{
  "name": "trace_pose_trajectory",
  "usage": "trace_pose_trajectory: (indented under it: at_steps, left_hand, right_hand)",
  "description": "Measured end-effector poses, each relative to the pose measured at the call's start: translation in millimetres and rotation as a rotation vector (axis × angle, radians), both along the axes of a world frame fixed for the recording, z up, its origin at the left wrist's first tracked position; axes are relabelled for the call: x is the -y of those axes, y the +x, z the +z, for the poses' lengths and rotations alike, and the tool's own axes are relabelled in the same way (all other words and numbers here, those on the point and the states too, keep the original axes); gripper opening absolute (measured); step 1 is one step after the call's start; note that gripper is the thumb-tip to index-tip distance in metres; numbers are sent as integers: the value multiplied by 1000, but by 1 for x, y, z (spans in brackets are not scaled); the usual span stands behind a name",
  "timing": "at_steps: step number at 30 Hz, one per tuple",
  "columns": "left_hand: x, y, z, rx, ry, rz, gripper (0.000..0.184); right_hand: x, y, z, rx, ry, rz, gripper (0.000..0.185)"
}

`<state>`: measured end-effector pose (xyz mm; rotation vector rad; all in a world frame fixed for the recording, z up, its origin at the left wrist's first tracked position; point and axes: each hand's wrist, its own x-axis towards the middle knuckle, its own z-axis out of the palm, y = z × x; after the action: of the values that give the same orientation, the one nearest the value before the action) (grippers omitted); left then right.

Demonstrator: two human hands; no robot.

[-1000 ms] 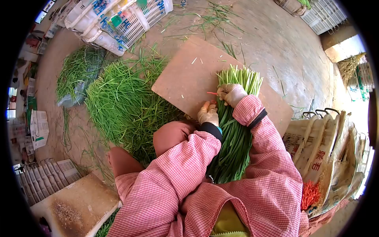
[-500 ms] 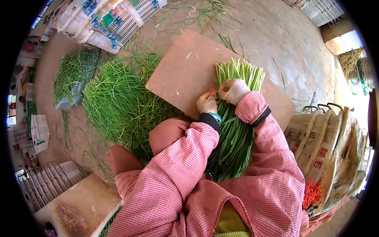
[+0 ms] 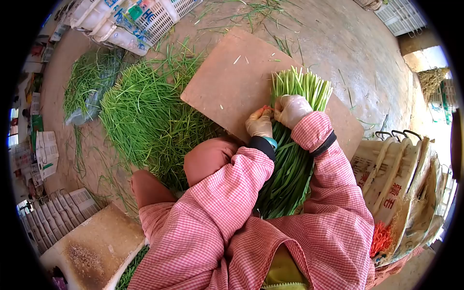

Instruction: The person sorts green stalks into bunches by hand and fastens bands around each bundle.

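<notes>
A thick bundle of garlic chives [image 3: 302, 84] lies on a brown board, its pale cut ends pointing away from me and its dark leaves running back toward my lap. Both of my hands wear pale thin gloves. My left hand [image 3: 259, 123] is closed at the left side of the bundle, pinching a thin red tie [image 3: 265, 108]. Across the bundle's upper part rests my right hand [image 3: 293, 110], its fingers curled and meeting the left fingertips at the tie. The right fingers largely hide the tie's path around the stalks.
Under the bundle is the brown board [image 3: 227, 77]. A large heap of loose chives [image 3: 140, 111] lies to the left, beside a plastic bag [image 3: 94, 99]. White crates [image 3: 157, 21] stand at the upper left. At right are stacked baskets [image 3: 386, 179] with red strands [image 3: 381, 239].
The view has shifted slightly, so the board and bundle appear a little farther right. My hands stay together at the red tie, with only small finger movement.
</notes>
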<state>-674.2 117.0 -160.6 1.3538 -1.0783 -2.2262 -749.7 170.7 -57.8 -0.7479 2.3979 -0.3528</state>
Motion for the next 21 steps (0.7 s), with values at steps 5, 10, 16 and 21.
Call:
trace_pose_trajectory:
  at_steps: [5,10,16,21]
  left_hand:
    - [-2,0,-9,-50,28,20,16]
    - [-4,2,-1,-19,-20,-50,17]
    - [-5,-1,3,12,-9,-13,16]
    - [-12,2,-5,-35,-7,29,15]
  right_hand:
    - [1,3,-8,-129,-54,27,13]
    - [5,1,-1,-69,51,52,16]
    - [6,1,1,-49,90,41,20]
    - [5,2,-6,-79,94,41,18]
